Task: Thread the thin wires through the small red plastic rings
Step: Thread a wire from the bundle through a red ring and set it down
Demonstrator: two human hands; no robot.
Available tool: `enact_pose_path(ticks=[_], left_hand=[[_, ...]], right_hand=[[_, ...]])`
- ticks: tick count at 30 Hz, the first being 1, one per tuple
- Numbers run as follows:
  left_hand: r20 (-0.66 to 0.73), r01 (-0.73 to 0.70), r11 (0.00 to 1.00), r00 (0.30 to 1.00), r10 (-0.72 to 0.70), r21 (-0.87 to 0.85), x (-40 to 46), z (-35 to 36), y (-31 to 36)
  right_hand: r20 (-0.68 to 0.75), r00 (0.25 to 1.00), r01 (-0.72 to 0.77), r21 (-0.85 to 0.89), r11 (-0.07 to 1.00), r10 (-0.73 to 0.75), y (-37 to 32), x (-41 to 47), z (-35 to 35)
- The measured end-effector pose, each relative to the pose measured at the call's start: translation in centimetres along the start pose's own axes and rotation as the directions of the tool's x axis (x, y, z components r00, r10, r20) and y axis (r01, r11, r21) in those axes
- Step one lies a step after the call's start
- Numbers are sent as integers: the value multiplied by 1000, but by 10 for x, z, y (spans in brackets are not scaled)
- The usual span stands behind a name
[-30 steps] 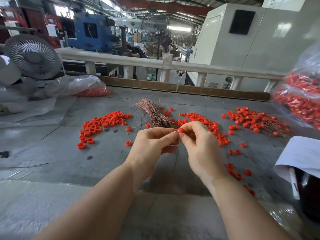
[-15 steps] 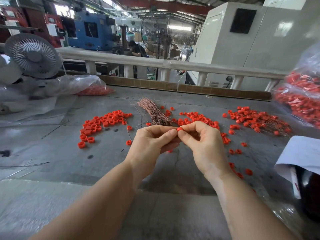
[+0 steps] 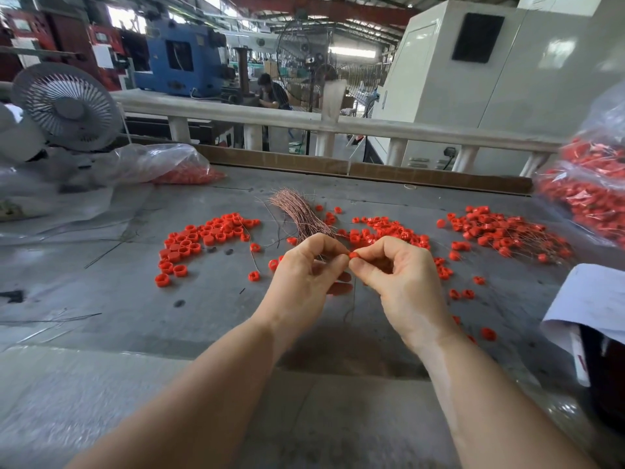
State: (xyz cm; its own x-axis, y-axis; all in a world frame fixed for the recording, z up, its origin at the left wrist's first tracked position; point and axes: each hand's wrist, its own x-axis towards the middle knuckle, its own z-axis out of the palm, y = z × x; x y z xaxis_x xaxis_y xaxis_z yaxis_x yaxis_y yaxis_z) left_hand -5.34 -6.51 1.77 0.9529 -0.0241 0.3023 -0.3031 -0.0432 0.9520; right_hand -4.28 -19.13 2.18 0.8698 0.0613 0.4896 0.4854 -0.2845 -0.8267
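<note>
Because the red ring (image 3: 353, 255) sits pinched between the fingertips of the right hand (image 3: 402, 282), with the left hand (image 3: 306, 282) closed in its own pinch right against it, the whole job hangs on a very small meeting point. The left grip seems to hold a thin wire, though the strand is too fine to see at the fingertips; a faint dark line hangs below the two grips toward the counter (image 3: 135, 299), and that may be its tail.

The likeliest failure, as I judge it, is the wire end missing the hole or buckling against the rim, since so thin a strand bends readily if it is held too far back from its tip. A second risk is the ring itself: it is small and smooth, held only by fingertip pressure, so a slight roll of the right grip could let it drop among the loose rings (image 3: 443, 270) lying just beneath and beside that hand. There it could not be told from the rest.

Beyond the grips lies the wire bundle (image 3: 301, 216), with its near end just behind the left knuckles. A trailing tail could snag it or the threaded pile (image 3: 500, 231) farther off to the right.
</note>
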Motion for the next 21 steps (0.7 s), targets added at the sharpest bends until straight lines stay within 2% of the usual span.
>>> enact_pose_path(ticks=[3, 5, 8, 10, 13, 15, 21], left_hand=[[-7, 84, 982, 996, -86, -172, 2, 0, -2], [42, 186, 928, 982, -182, -323, 3, 1, -2], [83, 241, 893, 970, -226, -381, 5, 0, -6], [78, 244, 879, 969, -232, -410, 6, -2, -6], [83, 269, 817, 961, -264, -509, 8, -4, -6], [84, 280, 777, 955, -284, -563, 8, -5, -7], [115, 297, 715, 949, -293, -633, 9, -6, -4]], right_hand=[[-67, 996, 54, -85, 995, -60, 3, 0, 3], [-87, 981, 152, -210, 966, -173, 4, 0, 4], [-35, 942, 298, -368, 881, -333, 6, 0, 4], [-35, 943, 299, -352, 887, -332, 6, -2, 5], [-86, 974, 191, -205, 960, -212, 5, 0, 6], [-112, 977, 162, -167, 973, -182, 5, 1, 5], [-133, 965, 200, -186, 962, -226, 5, 1, 4]])
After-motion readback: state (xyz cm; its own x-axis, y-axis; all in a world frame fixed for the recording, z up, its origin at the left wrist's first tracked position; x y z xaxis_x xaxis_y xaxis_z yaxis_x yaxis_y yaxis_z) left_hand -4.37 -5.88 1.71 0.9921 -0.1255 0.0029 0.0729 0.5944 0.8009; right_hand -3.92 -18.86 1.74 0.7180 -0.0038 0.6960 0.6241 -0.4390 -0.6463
